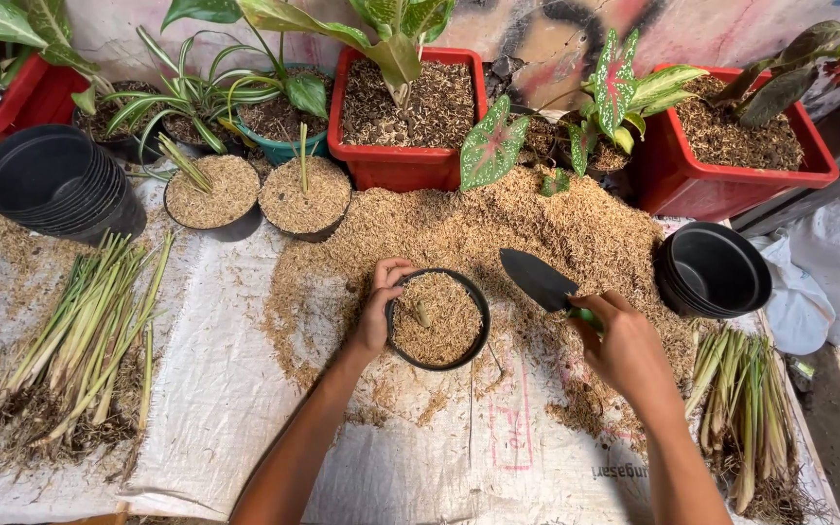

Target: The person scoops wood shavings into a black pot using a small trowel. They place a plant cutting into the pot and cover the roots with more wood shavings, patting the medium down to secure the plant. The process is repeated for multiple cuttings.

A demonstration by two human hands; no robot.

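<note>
The small black pot stands near the middle of the white woven sheet, at the near edge of the heap of rice husk, and is filled almost to the rim with husk; a short pale stem stub stands in the filling, left of centre. The left hand grips the pot's left rim, thumb over the lip and fingers curled against the outer wall, forearm running in from the near left. The right hand is clenched round the green handle of a dark trowel; the blade's long axis runs from the fist up and to the left, its tip pointing over the husk heap just beyond the pot's far right rim, not touching the pot. The pot therefore lies left and slightly near of the blade, with the left hand on it and the right hand a short way apart. The right wrist is bent inward, forearm entering from the near right. Bundles of rooted green stalks lie at left and right. Stacks of empty black pots sit at far left and right. Two filled pots with planted cuttings stand beyond, before red planters.
</note>
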